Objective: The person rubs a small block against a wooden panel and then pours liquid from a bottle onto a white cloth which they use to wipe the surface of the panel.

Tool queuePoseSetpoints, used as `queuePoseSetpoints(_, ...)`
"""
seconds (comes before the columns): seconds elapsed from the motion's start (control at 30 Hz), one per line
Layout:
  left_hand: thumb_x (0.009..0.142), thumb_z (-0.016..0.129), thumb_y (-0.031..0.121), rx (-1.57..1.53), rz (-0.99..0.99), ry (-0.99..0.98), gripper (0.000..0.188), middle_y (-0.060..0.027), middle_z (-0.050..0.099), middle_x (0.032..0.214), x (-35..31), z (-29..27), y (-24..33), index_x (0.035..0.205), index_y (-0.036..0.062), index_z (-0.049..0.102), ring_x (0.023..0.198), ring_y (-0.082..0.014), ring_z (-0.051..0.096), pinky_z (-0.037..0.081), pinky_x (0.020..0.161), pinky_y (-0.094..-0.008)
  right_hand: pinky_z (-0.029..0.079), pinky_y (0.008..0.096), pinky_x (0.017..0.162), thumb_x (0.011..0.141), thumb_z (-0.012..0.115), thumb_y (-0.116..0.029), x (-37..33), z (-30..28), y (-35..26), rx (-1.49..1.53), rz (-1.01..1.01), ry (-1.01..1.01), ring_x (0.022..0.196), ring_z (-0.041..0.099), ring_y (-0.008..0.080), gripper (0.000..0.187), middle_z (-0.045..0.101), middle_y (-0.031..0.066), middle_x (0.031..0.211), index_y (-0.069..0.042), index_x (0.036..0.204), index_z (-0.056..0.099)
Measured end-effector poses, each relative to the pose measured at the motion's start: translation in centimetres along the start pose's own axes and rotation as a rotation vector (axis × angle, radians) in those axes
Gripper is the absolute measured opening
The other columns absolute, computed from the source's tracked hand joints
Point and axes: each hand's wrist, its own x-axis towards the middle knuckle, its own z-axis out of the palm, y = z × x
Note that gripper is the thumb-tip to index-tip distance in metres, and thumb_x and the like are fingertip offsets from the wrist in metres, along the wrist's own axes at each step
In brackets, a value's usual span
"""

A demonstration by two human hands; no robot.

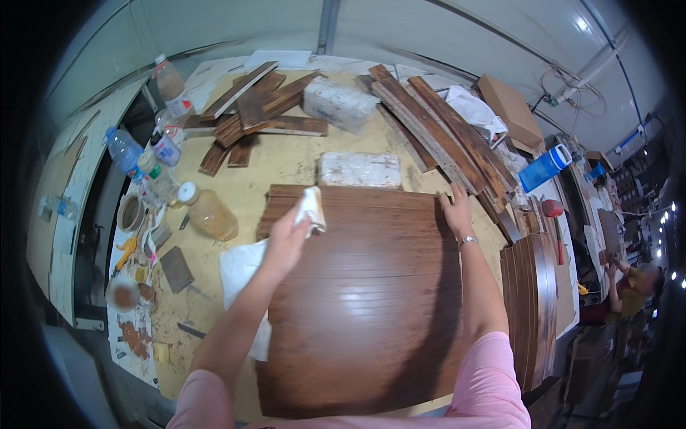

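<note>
My left hand (286, 239) has its fingers clamped on a white cloth (311, 209), pressed to the far left corner of the glossy brown slatted panel (364, 300) on the desk (286, 161). My right hand (455, 209) lies fingers apart on its far right edge.

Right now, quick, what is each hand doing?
Left hand: closed on a white cloth, over the brown slatted panel.
Right hand: open, flat on the panel's far edge, holding nothing.
</note>
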Motion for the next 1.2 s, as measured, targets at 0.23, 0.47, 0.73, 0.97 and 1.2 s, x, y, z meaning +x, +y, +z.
queuePoseSetpoints(0.23, 0.093, 0.054, 0.015, 1.132, 0.485, -0.338, 0.055, -0.0103, 0.038, 0.157, 8.8, 18.2, -3.7, 0.147, 0.007, 0.044, 0.148, -0.0249, 0.031, 0.022, 0.119, -0.0528, 0.037, 0.0331, 0.11, 0.105, 0.044, -0.019, -0.8, 4.4, 2.4, 0.792, 0.17, -0.162, 0.128, 0.053, 0.0249, 0.036, 0.06, 0.0163, 0.134, -0.003, 0.133, 0.058)
queuePoseSetpoints(0.47, 0.09, 0.056, 0.014, 1.131, 0.548, -0.467, 0.059, -0.0084, 0.042, 0.155, 12.1, 20.8, -5.2, 0.147, 0.0072, 0.044, 0.146, -0.0245, 0.034, 0.023, 0.119, -0.0547, 0.043, 0.0375, 0.103, 0.107, 0.033, -0.034, -1.2, 3.7, 1.2, 0.716, 0.265, -0.012, 0.119, 0.06, 0.0342, 0.049, 0.067, 0.0215, 0.123, 0.0, 0.122, 0.065)
queuePoseSetpoints(0.73, 0.089, 0.058, 0.014, 1.117, 0.547, -0.455, 0.062, -0.006, 0.04, 0.157, 12.5, 24.2, -4.1, 0.149, 0.0118, 0.043, 0.147, -0.0211, 0.033, 0.02, 0.119, -0.0561, 0.044, 0.0351, 0.102, 0.107, 0.035, -0.035, -0.8, 3.1, 0.4, 0.828, 0.354, -0.046, 0.117, 0.061, 0.0303, 0.05, 0.068, 0.0206, 0.121, 0.001, 0.121, 0.067)
queuePoseSetpoints(0.97, 0.09, 0.056, 0.01, 1.228, 0.393, -0.469, 0.055, -0.0086, 0.045, 0.154, 10.7, 17.8, -2.0, 0.144, 0.008, 0.048, 0.145, -0.0224, 0.036, 0.018, 0.12, -0.0559, 0.044, 0.0364, 0.102, 0.106, 0.036, -0.033, -1.1, 2.6, 1.4, 0.747, 0.361, 0.008, 0.12, 0.061, 0.0346, 0.048, 0.066, 0.0239, 0.123, 0.001, 0.123, 0.065)
queuePoseSetpoints(1.2, 0.092, 0.055, 0.013, 1.101, 0.543, -0.349, 0.052, -0.0095, 0.047, 0.152, 12.5, 23.2, -4.5, 0.143, 0.0078, 0.049, 0.145, -0.0231, 0.037, 0.02, 0.12, -0.056, 0.044, 0.0404, 0.101, 0.105, 0.035, -0.035, -1.0, 1.7, -1.7, 0.702, 0.311, -0.088, 0.118, 0.06, 0.0381, 0.049, 0.066, 0.0234, 0.122, -0.001, 0.123, 0.065)
